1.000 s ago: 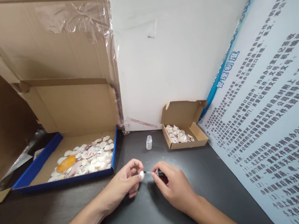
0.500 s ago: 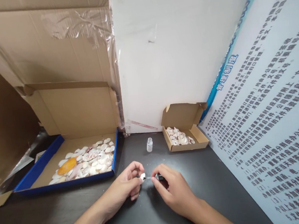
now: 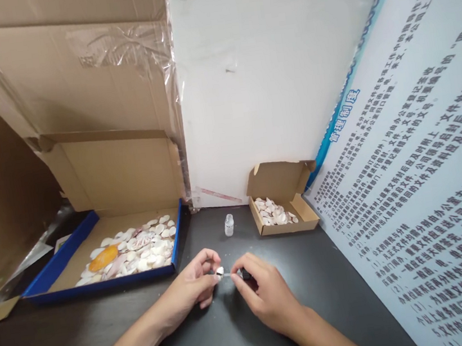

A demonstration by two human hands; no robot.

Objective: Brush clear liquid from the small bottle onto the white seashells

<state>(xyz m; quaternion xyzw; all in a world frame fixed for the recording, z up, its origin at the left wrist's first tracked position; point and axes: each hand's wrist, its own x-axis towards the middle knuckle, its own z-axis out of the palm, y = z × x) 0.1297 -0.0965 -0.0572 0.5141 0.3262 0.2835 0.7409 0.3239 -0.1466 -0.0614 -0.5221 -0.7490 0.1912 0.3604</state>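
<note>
Brush (image 3: 227, 275), tip shifted slightly leftward and nearer the wearer since one second earlier; long axis crosswise, pointing left at the small white shell (image 3: 220, 270) pinched by left hand (image 3: 198, 280), its black-handled end gripped in right hand (image 3: 265, 285), above dark table (image 3: 230, 332).

The dark tabletop (image 3: 202, 344) carried a blue-walled cardboard box (image 3: 101, 286) standing open at the left, an uncapped little glass bottle (image 3: 229, 227) upright at the far middle, and a smaller open brown cardboard carton (image 3: 287, 228) at the far right.
</note>
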